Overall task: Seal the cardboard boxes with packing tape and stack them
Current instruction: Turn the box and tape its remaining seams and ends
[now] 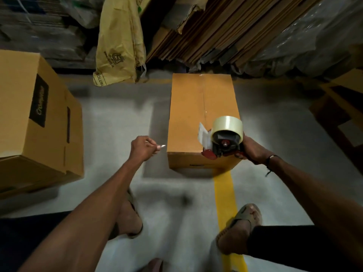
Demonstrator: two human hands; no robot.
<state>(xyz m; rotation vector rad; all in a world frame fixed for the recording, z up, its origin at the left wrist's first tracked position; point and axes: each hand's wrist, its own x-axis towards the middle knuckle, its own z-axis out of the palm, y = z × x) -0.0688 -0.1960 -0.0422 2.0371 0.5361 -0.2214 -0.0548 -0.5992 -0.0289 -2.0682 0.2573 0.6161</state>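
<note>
A closed brown cardboard box [198,107] stands on the floor ahead of me, clear tape running along its top seam. My right hand [252,150] grips a tape dispenser [224,140] with a clear tape roll, held over the box's near right corner. A loose white tape end sticks up from the dispenser's front. My left hand [144,148] hovers left of the box, fingers pinched on a small scrap of tape [162,146]. A larger brown box with a black label [37,118] stands at the left.
Flattened cardboard sheets [212,32] lean against the back. A yellow sack [117,42] hangs beside them, plastic-wrapped bundles to both sides. An open box [341,107] sits at the right edge. A yellow floor line [225,197] runs from the box toward my sandalled feet.
</note>
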